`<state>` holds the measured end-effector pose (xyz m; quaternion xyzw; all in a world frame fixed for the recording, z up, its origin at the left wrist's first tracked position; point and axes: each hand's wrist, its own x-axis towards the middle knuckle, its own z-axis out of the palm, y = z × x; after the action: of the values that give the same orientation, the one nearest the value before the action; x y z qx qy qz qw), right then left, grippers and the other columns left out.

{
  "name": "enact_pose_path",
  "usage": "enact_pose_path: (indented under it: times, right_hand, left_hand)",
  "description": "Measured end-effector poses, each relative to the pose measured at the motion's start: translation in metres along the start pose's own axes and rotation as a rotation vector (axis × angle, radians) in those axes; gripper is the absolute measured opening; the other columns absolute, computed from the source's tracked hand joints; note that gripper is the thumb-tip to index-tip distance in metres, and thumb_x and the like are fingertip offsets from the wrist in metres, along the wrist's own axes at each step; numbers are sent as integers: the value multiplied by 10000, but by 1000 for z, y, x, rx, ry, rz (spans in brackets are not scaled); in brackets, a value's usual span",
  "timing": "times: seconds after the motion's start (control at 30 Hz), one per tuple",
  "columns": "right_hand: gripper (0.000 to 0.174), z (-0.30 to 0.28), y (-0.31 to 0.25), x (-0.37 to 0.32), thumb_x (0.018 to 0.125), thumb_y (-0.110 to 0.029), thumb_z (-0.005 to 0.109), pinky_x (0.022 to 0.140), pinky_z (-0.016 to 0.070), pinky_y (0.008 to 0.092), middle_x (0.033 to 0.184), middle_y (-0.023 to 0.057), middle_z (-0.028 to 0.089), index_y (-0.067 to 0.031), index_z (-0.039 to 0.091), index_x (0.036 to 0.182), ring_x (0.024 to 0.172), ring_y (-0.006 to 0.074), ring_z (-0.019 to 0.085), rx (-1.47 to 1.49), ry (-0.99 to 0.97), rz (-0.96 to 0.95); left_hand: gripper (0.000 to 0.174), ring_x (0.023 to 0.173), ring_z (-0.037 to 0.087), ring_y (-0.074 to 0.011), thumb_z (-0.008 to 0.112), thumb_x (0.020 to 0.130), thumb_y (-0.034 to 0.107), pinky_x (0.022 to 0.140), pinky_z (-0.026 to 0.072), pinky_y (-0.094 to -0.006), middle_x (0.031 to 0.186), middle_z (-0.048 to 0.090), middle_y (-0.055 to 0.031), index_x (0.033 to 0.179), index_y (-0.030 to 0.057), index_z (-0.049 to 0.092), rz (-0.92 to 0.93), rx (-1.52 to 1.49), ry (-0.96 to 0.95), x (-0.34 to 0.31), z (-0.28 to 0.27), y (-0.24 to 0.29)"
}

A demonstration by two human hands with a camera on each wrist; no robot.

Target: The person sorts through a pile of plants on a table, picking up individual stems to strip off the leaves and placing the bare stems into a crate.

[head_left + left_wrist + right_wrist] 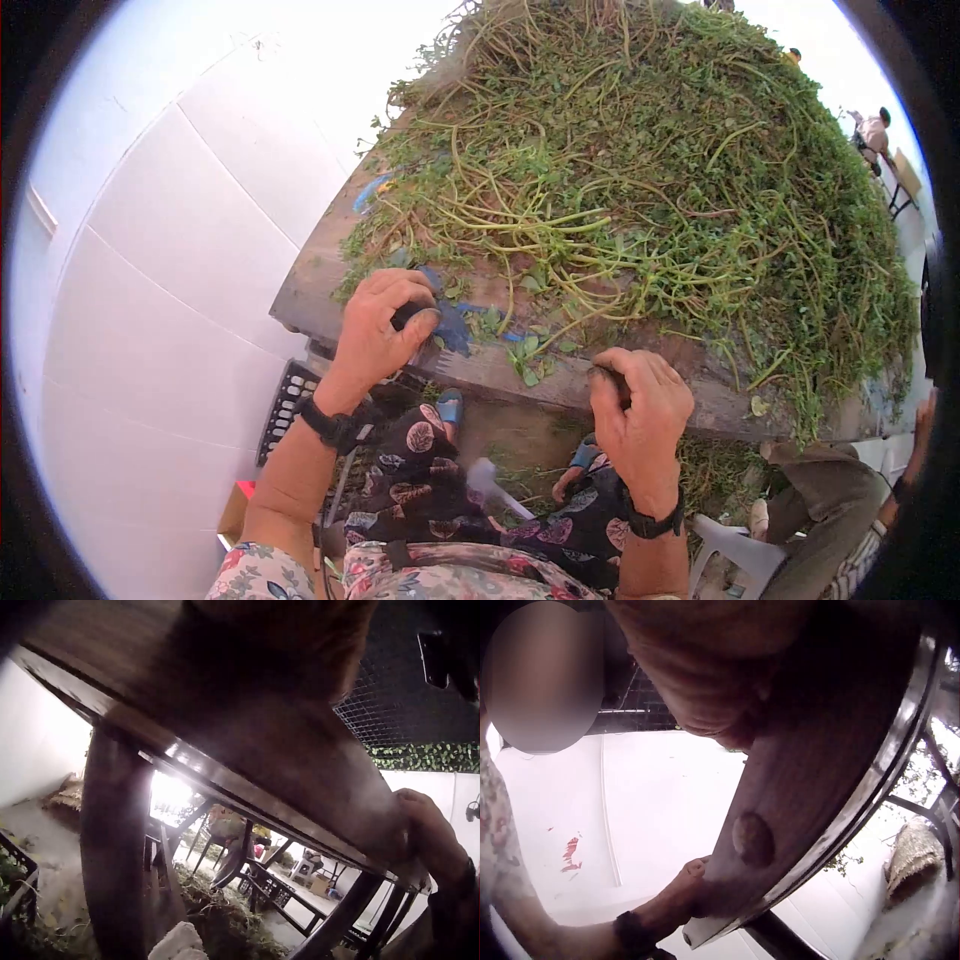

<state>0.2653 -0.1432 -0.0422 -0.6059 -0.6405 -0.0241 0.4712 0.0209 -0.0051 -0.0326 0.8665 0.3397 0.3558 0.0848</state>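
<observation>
The left hand is at the near edge of the brown wooden worktop, just beside a thin dark blue scrap. The right hand is at the same edge, well apart. Both have bent fingers; I cannot tell if they pinch something. The large heap of green leafy stems lies on the worktop, beyond them.

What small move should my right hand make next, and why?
Perhaps reach forward and pinch a long stem: your right hand is at the near edge of the table, apparently holding none, and stems straggle from the green pile beyond.
</observation>
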Motion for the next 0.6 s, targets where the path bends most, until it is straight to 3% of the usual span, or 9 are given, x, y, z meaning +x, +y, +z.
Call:
enact_pose_path:
  times: [0.07, 0.17, 0.27, 0.37, 0.47, 0.6]
  right_hand:
    - [161, -2, -1, 0, 681, -61, 631, 572, 441, 328, 732, 101, 595, -70, 586, 835, 649, 282, 574, 10, -18, 12]
    - [148, -9, -3, 1, 709, -48, 603, 550, 440, 299, 727, 90, 607, -42, 592, 856, 625, 211, 586, 129, -98, 142]
    - [143, -49, -6, 18, 752, -50, 558, 547, 438, 275, 732, 69, 621, -17, 599, 885, 636, 128, 575, 238, -167, 482]
    - [155, -80, -25, 56, 785, -71, 525, 600, 445, 258, 735, 54, 627, -7, 603, 904, 673, 97, 565, 262, -37, 424]
    - [182, -63, -34, 101, 792, -87, 524, 651, 450, 261, 772, 88, 638, -7, 606, 935, 707, 139, 587, 45, -106, 191]
    - [286, -4, -2, 138, 788, -115, 517, 842, 434, 356, 1036, 166, 595, -16, 570, 1050, 976, 270, 559, -277, -340, -106]
  left_hand:
    - [192, 897, 564, -293, 657, 697, 195, 820, 421, -379, 909, 617, -101, 797, 47, 588, 9, -12, 34, -1, 2, -3]
    - [199, 892, 563, -300, 660, 697, 199, 815, 423, -381, 909, 619, -104, 807, 48, 592, 50, -13, 53, -3, 0, -4]
    - [206, 895, 562, -303, 665, 697, 205, 807, 425, -384, 910, 619, -109, 807, 47, 592, 70, -28, 86, -6, 0, -7]
    - [228, 907, 564, -316, 656, 723, 242, 832, 427, -394, 916, 619, -112, 811, 43, 590, 19, -67, 67, -8, -2, -9]
    - [203, 905, 564, -307, 661, 704, 215, 829, 427, -390, 909, 619, -104, 799, 49, 593, 32, -76, 80, -10, -4, -10]
    - [180, 899, 564, -294, 660, 692, 187, 819, 427, -384, 889, 618, -94, 792, 52, 593, 32, -128, 77, -10, -7, -10]
